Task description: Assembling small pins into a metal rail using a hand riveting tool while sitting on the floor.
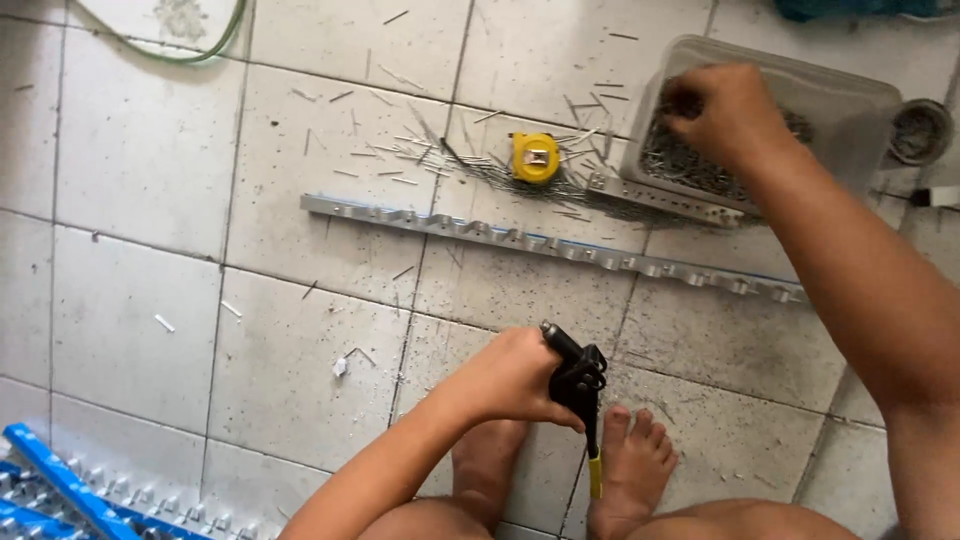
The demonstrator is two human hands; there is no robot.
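My left hand (510,380) grips a black hand riveter (578,385) with a yellow-tipped handle, held above my bare feet (635,460). My right hand (725,110) reaches into a clear plastic tub (850,95) of small metal rivets, fingers pinched in the pile. A long grey metal rail (450,228) with a row of clips lies across the tiled floor between my hands. A second shorter rail (660,197) lies against the tub.
A yellow tape measure (535,157) sits among scattered rivet pins beyond the rail. Blue-edged rails (70,490) are stacked at the bottom left. A green hose (215,45) curves at top left. A round metal tin (920,130) stands right of the tub.
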